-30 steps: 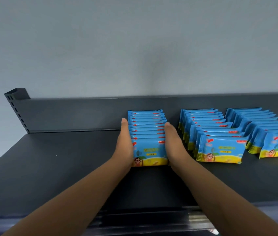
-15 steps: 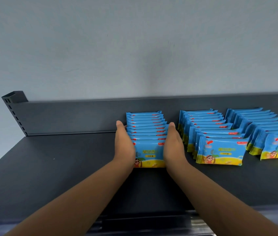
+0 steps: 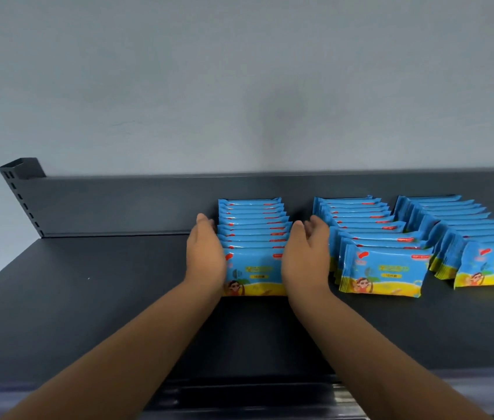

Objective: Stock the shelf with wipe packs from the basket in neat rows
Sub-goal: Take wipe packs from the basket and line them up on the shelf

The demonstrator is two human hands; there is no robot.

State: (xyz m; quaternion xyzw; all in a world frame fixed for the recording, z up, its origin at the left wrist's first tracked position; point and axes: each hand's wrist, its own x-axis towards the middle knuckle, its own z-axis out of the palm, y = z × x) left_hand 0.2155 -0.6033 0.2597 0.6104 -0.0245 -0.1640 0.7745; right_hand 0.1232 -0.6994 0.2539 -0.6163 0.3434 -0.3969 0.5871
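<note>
Three rows of blue and yellow wipe packs stand on the dark shelf (image 3: 73,298). The left row (image 3: 253,234) sits between my hands. My left hand (image 3: 205,256) lies flat against that row's left side with straight fingers. On the row's right side, my right hand (image 3: 305,256) has relaxed fingers that spread slightly away from the packs. The middle row (image 3: 370,237) and the right row (image 3: 467,231) lean back, untouched. No basket is in view.
The shelf's low back panel (image 3: 118,204) runs behind the rows, with a slotted upright post (image 3: 21,183) at its left end. A grey wall rises behind. Bare shelf surface stretches to the left of the rows and in front of them.
Both hands squeezed the left row's sides and slid slightly towards me. Now the right hand's fingers have loosened and opened away from the packs.
</note>
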